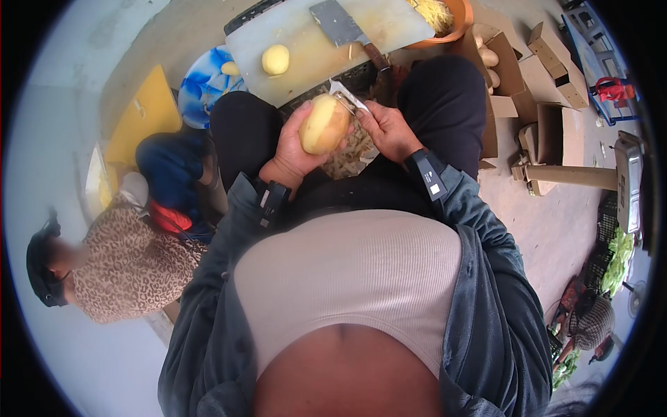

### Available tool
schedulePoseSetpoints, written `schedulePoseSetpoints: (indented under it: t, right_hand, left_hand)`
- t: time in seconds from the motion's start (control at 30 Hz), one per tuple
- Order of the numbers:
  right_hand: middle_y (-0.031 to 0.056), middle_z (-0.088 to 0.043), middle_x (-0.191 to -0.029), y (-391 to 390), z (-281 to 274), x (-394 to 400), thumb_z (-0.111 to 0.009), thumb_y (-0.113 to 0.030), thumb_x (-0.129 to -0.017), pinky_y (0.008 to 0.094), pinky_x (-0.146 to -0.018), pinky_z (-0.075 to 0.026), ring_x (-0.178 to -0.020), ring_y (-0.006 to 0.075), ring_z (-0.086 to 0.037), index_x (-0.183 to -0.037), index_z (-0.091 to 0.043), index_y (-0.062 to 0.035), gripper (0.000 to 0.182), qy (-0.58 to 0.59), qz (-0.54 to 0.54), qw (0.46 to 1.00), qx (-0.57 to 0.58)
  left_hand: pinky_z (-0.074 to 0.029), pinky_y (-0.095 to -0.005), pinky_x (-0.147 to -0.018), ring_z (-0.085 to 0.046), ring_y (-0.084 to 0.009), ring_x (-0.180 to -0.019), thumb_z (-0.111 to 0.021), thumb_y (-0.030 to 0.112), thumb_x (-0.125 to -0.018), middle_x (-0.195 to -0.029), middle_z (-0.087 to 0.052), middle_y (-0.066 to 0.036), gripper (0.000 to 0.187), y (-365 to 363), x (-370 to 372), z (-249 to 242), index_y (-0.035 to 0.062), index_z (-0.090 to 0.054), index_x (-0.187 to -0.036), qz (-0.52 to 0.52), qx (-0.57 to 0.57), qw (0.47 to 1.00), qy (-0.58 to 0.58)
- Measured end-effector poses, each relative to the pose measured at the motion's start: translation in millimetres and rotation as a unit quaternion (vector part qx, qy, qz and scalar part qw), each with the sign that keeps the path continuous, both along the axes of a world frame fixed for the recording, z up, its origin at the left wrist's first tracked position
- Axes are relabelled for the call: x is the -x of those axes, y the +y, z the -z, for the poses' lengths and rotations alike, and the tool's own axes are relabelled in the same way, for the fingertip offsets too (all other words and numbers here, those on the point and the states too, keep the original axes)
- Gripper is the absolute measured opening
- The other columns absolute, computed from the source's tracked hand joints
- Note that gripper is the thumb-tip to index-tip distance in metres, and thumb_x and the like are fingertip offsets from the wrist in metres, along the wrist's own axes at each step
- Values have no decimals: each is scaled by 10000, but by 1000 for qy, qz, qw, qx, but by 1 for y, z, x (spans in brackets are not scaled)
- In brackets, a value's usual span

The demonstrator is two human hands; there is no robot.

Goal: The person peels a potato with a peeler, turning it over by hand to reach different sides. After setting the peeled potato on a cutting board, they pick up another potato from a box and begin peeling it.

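cutting board (pixel 306 42) ahead — cleaver (pixel 344 28) and peeled potato (pixel 276 59) occupy it.

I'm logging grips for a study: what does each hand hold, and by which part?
The left hand cups a partly peeled yellow potato around its lower side. The right hand grips a metal peeler by its handle end.

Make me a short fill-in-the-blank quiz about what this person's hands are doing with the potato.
1. The left hand holds a partly peeled ____.
2. The right hand holds a ____ against the potato.
3. On the cutting board a peeled potato lies to the left of a ____.
4. Peelings lie piled between the person's ____.

Missing words: potato; peeler; cleaver; knees
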State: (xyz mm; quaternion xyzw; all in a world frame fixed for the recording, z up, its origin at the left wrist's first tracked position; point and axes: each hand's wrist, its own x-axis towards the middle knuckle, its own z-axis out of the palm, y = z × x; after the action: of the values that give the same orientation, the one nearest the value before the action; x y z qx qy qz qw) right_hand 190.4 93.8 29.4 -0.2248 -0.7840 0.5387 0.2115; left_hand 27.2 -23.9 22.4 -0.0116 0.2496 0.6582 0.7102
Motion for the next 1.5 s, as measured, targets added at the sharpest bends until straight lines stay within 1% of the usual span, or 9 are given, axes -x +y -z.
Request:
schedulePoseSetpoints:
  t: [0.67, 0.97, 1.13, 1.17, 1.23, 1.3, 1.33, 1.4, 1.5]
  right_hand:
    - [181, -577, -729, -3, 1, 0, -511, -196, -934, 355, -644, -454, -644, 304, -547, -901, -560, -12, 193, -6, -5, 1000, -19]
    - [185, -578, -752, -2, 5, -1, -499, -215, -953, 341, -673, -455, -662, 261, -536, -955, -570, -3, 224, -20, 0, 999, 27]
    - [187, -573, -754, -3, 10, 0, -490, -236, -959, 355, -687, -456, -674, 279, -546, -970, -570, -11, 240, -4, 3, 1000, 10]
    - [151, -556, -715, -6, 10, 0, -483, -225, -968, 342, -644, -450, -635, 242, -526, -961, -573, -14, 229, 22, -27, 999, -15]
    - [115, -539, -677, -11, 8, 0, -476, -213, -976, 329, -601, -444, -596, 205, -507, -953, -576, -17, 221, 48, -58, 996, -39]
    - [166, -507, -662, -13, 2, 0, -485, -209, -968, 364, -577, -429, -583, 300, -499, -871, -530, -10, 226, -26, -53, 997, -55]
    - [166, -507, -662, -12, -1, 0, -485, -209, -968, 364, -577, -429, -583, 300, -499, -871, -530, -10, 226, -25, -54, 997, -54]
    - [241, -585, -788, -10, -4, 0, -489, -250, -944, 444, -654, -452, -767, 434, -568, -917, -531, -15, 240, -78, -55, 994, -51]
    - [255, -584, -781, -10, 0, 2, -492, -255, -940, 460, -646, -448, -765, 446, -565, -911, -527, -10, 250, -76, -36, 995, -53]
  left_hand:
    - [-497, -421, -798, -546, -378, -1035, -464, 442, -917, -1167, -562, -181, 501, -4, 0, -5, 57, -496, -1235, -11, 35, 998, -56]
    - [-493, -429, -764, -548, -386, -1031, -491, 421, -904, -1172, -559, -152, 472, -2, 4, 5, 66, -515, -1215, 72, 4, 994, -85]
    - [-482, -414, -792, -528, -339, -1042, -516, 432, -900, -1163, -557, -147, 462, -3, 2, 1, 97, -515, -1218, 59, 22, 995, -80]
    - [-482, -414, -792, -528, -339, -1042, -516, 432, -900, -1163, -557, -147, 462, -2, 3, 1, 97, -515, -1218, 61, 22, 995, -78]
    - [-479, -423, -810, -537, -294, -1042, -539, 422, -890, -1154, -570, -120, 436, -1, 5, -1, 114, -527, -1198, -39, 49, 996, -71]
    - [-477, -434, -834, -541, -261, -1040, -552, 418, -884, -1149, -578, -102, 419, 0, 5, 0, 125, -535, -1184, -46, 66, 995, -61]
    - [-474, -440, -846, -541, -267, -1041, -553, 416, -884, -1148, -578, -105, 420, 1, 3, 3, 123, -534, -1185, -47, 65, 994, -71]
    - [-471, -447, -858, -540, -272, -1041, -553, 413, -884, -1148, -578, -107, 420, 2, 4, 4, 121, -533, -1186, -44, 64, 994, -78]
    - [-462, -456, -876, -539, -280, -1045, -553, 411, -884, -1152, -573, -111, 418, 2, 4, 5, 119, -533, -1183, -45, 72, 993, -76]
